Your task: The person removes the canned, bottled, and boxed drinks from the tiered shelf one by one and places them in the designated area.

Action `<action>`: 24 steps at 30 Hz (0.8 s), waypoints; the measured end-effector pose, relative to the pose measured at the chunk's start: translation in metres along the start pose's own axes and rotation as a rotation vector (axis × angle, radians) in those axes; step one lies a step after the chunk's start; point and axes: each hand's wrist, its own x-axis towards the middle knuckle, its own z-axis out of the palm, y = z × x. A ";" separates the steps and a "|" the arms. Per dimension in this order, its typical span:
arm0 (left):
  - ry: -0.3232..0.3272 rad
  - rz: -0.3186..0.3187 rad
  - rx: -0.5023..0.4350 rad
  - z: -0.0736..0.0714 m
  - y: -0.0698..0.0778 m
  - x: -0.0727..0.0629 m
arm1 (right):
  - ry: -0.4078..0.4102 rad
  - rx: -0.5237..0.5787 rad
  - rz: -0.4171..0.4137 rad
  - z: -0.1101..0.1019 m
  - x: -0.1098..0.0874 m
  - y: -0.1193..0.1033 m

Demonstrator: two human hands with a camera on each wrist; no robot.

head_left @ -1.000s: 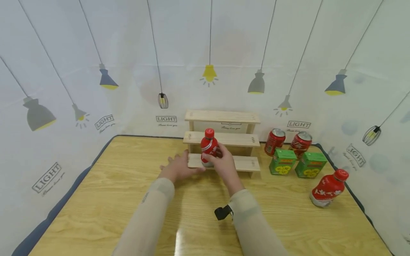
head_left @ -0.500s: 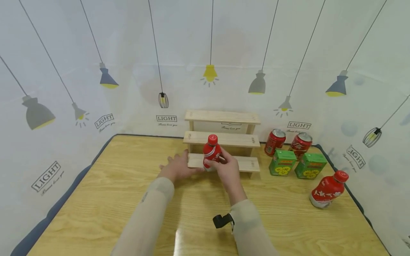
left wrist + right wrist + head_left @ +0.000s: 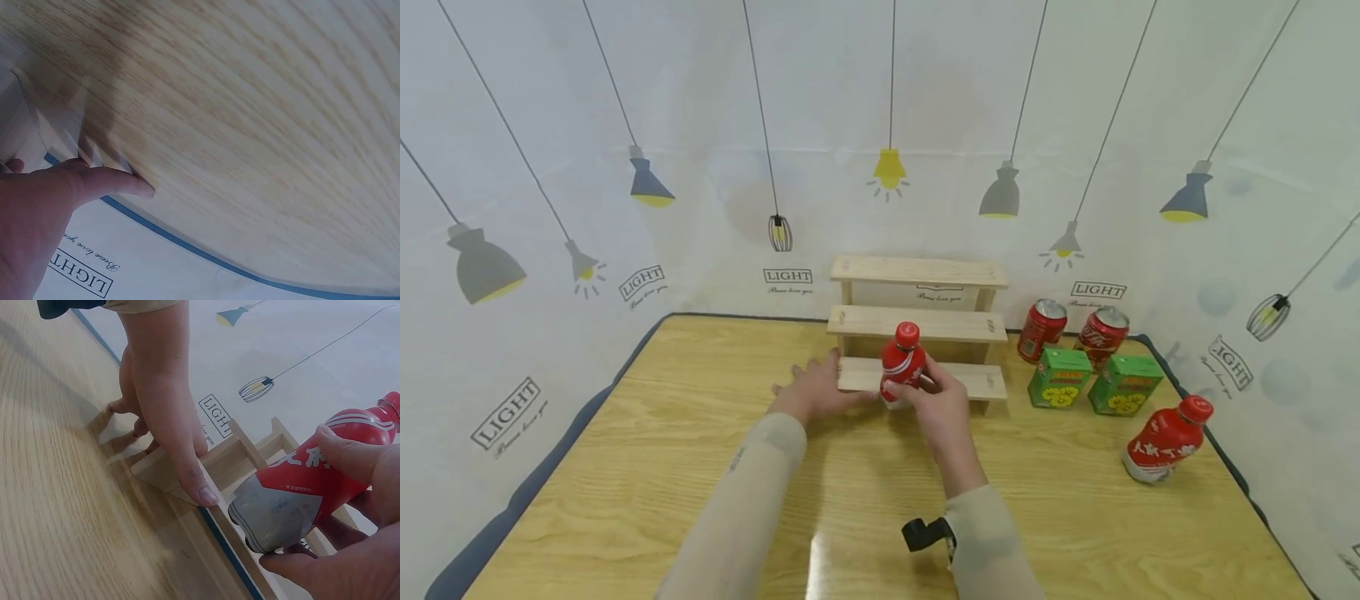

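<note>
In the head view, my right hand (image 3: 942, 410) holds a red plastic drink bottle (image 3: 901, 365) upright before the lower tier of a wooden three-step rack (image 3: 917, 323). The right wrist view shows thumb and fingers on either side of the bottle (image 3: 325, 472), its pale base by the rack's front edge. Whether that base touches the rack is hard to tell. My left hand (image 3: 820, 390) rests at the rack's left end, fingers spread and thumb along the lower step's front. The left wrist view catches part of this hand (image 3: 44, 206) against the table.
To the rack's right stand two red cans (image 3: 1043, 330), with two green cartons (image 3: 1060, 379) in front. A second red bottle (image 3: 1167, 442) stands nearer, at the right table edge (image 3: 1225, 467). A lamp-printed cloth backdrop (image 3: 700, 167) encloses the wooden table (image 3: 647, 467).
My right hand and the bottle have come down, nearer to me and slightly right, off the front of the lower step. The left hand stays in place.
</note>
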 end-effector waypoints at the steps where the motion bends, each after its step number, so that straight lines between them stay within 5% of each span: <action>1: 0.000 0.000 0.005 0.000 0.000 0.000 | 0.004 0.001 0.001 -0.001 -0.002 -0.001; 13: -0.018 0.006 0.007 -0.001 -0.002 0.001 | 0.006 -0.068 -0.031 -0.035 -0.019 -0.012; 24: -0.056 0.002 0.043 -0.002 -0.001 0.000 | 0.069 -0.040 0.021 -0.067 -0.032 -0.014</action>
